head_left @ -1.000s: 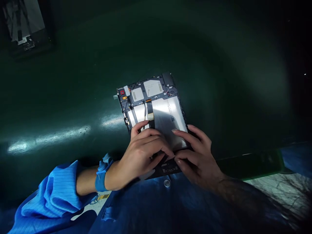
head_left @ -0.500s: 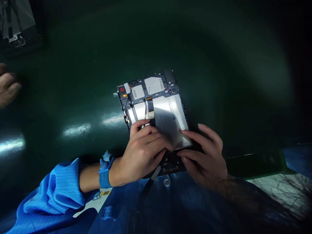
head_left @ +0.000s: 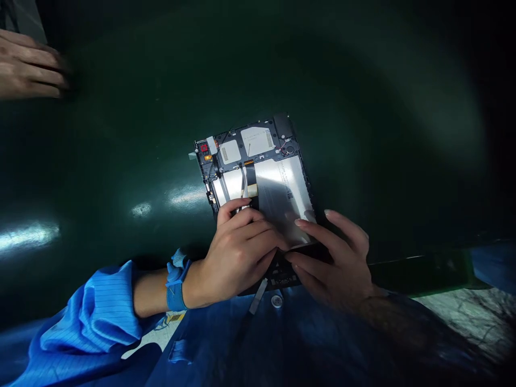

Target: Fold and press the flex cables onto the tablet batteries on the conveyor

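Observation:
An opened tablet (head_left: 282,185) lies tilted on the table, its insides facing up. A silver battery fills its middle, and a black ribbon cable (head_left: 250,174) runs across it. My left hand (head_left: 242,250), with a blue wrist strap (head_left: 174,285), rests over the tablet's lower left with its fingers curled; what they pinch, if anything, is hidden. At the lower right edge, my right hand (head_left: 341,258) has its fingers spread, with a fingertip at the battery and the thumb side low by the dark bottom strip (head_left: 282,274). A pale tab (head_left: 258,295) sticks out below.
The glossy green table (head_left: 121,140) surrounds the tablet, and its front edge runs close to my body. At the upper left, another person's hand (head_left: 30,67) is near a second device (head_left: 30,19), partly out of view.
My right hand has shifted slightly left along the tablet's lower edge. My left hand stays nearly in place. The other person's hand has moved up and right, covering part of the second device.

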Demonstrator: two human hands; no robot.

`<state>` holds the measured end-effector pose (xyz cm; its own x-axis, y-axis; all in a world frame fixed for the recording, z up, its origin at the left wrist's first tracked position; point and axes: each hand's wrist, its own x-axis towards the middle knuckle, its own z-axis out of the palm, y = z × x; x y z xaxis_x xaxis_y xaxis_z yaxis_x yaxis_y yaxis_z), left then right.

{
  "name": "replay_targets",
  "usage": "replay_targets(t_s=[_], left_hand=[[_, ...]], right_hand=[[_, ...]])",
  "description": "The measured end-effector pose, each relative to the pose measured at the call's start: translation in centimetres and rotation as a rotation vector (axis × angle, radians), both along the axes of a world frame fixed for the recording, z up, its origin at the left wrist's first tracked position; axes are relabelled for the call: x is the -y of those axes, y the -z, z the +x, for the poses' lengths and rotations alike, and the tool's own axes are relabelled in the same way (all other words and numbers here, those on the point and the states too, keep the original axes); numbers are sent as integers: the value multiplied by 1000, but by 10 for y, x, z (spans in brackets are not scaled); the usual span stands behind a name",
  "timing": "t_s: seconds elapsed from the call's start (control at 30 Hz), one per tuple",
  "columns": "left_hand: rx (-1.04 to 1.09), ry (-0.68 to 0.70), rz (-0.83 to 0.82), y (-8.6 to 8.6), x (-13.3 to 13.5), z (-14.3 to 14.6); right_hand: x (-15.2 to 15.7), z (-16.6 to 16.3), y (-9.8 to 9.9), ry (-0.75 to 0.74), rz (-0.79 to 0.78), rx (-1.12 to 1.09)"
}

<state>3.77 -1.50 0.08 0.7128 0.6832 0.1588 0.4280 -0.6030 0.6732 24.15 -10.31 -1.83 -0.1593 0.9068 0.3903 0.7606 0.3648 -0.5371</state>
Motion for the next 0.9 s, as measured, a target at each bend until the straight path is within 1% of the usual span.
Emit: replay_targets(t_s=[0.13, 0.33, 0.5, 0.7, 0.8, 0.9], left_hand=[[-13, 12, 36, 0, 0, -1], [5, 18, 68, 0, 1, 0], [-29, 16, 12, -4, -2, -1], [-58, -141, -34, -6, -26, 0], [-61, -180, -42, -5, -35, 3], [-57, -197, -25, -5, -38, 4]], right_hand=[[-1, -1, -2, 20, -8, -3], [0, -2, 0, 33, 28, 44], [3, -3, 2, 63, 25, 74], [6, -1, 5, 48, 29, 40], [6, 0, 4, 29, 36, 37], [5, 1, 3, 9, 41, 44]])
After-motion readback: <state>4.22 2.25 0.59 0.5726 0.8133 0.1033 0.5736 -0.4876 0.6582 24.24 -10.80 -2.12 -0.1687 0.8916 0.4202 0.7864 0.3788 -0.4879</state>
